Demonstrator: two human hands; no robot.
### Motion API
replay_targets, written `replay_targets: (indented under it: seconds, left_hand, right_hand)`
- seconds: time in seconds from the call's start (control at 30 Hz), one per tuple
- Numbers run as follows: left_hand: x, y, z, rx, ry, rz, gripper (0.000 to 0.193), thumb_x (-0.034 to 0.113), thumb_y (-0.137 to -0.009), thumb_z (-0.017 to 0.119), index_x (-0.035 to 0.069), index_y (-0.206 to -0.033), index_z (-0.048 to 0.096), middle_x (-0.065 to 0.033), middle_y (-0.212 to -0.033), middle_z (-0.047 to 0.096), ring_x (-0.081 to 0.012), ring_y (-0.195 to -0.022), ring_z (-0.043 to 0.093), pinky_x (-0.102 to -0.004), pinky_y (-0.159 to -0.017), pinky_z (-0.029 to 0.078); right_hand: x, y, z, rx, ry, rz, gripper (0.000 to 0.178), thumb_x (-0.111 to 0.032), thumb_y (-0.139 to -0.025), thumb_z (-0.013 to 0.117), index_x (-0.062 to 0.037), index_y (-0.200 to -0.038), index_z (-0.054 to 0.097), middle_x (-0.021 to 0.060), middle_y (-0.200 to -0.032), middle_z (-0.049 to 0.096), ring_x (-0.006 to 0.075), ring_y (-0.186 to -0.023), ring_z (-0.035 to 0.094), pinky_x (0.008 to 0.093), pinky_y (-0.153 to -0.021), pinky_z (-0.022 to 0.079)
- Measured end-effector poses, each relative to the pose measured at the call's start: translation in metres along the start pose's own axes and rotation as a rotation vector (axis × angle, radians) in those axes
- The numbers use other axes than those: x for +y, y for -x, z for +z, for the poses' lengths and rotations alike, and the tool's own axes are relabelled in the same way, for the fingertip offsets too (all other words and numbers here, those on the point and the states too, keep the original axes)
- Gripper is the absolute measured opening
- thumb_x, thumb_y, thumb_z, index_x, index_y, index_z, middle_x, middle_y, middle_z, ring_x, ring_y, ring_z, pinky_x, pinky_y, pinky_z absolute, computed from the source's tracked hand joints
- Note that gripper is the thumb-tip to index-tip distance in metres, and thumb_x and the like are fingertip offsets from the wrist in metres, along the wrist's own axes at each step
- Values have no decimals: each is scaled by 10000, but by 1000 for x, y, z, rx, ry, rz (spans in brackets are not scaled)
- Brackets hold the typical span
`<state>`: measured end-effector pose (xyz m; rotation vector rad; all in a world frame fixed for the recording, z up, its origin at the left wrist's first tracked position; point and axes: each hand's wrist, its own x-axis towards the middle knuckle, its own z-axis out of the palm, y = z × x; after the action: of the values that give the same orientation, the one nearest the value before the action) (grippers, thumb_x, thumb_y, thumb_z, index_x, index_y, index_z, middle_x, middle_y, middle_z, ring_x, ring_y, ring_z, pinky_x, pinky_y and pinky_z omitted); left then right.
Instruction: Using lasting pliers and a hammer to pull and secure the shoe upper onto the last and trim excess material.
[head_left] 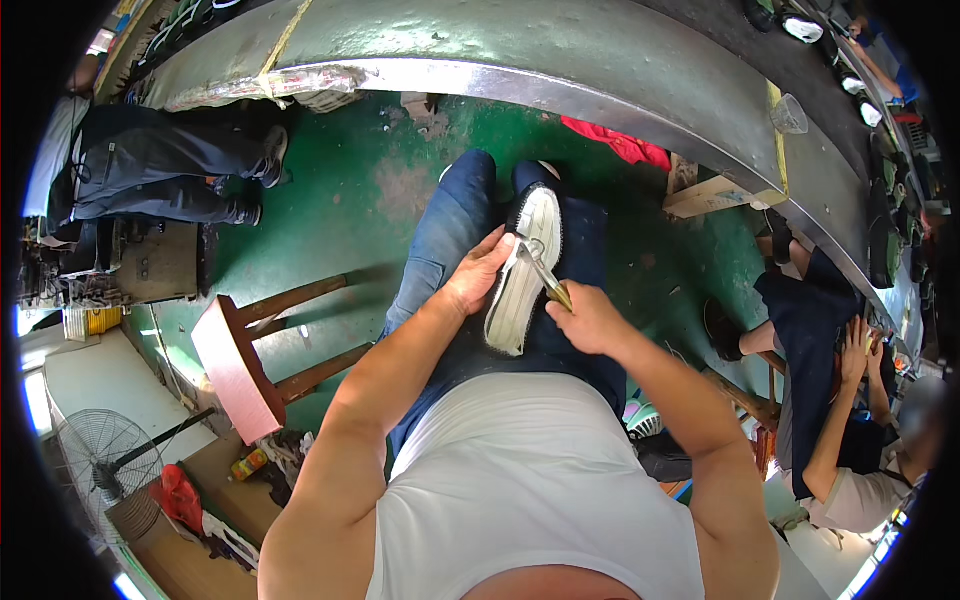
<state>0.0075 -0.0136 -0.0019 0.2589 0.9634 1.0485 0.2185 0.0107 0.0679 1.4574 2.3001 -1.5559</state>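
Sole side up, a shoe (pixel 515 310) with a dark edge and a whitish underside lies lengthwise across my lap. My left hand (pixel 482 268) grips its left edge near the middle, with the thumb on top. In my right hand (pixel 588 318) are metal pliers (pixel 546 275) with a yellowish handle, fingers wrapped round the grip. The head of the pliers rests against the shoe's underside, close to my left thumb. Whether the jaws pinch the shoe's material cannot be made out.
A metal-edged bench (pixel 500 85) curves across the front. On my left are a wooden stool (pixel 238 370), a fan (pixel 105 465) and a person standing in dark trousers (pixel 170 150). Another person's hands (pixel 855 350) work at the right. A red cloth (pixel 620 143) lies below the bench.
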Motion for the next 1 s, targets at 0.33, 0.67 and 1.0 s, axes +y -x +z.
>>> replay_targets:
  seconds: [0.33, 0.67, 1.0]
  left_hand:
    - [3, -14, 22, 82, -374, 28, 706, 319, -939, 698, 34, -1498, 377, -136, -1322, 598, -216, -1183, 576, -356, -1024, 463]
    - [14, -11, 51, 243, -695, -53, 764, 313, -861, 727, 33, -1482, 382, -189, -1279, 626, -263, -1128, 635, -360, -975, 504]
    - [23, -17, 35, 109, -620, -134, 915, 288, -837, 782, -40, -1508, 254, -202, -1373, 537, -276, -1237, 562, -389, -1050, 458]
  right_hand:
    - [44, 23, -14, -412, -1188, 270, 380, -256, -1006, 582, 25, -1259, 564, 116, -1104, 651, 155, -906, 663, 265, -591, 565]
    - [17, -12, -57, 100, 236, -172, 435, -377, -1043, 484, 34, -941, 583, 222, -780, 658, 390, -743, 662, 470, -649, 505]
    - [29, 16, -60, -129, -185, 90, 315, -285, -964, 606, 14, -865, 614, 89, -726, 669, 171, -601, 658, 339, -583, 526]
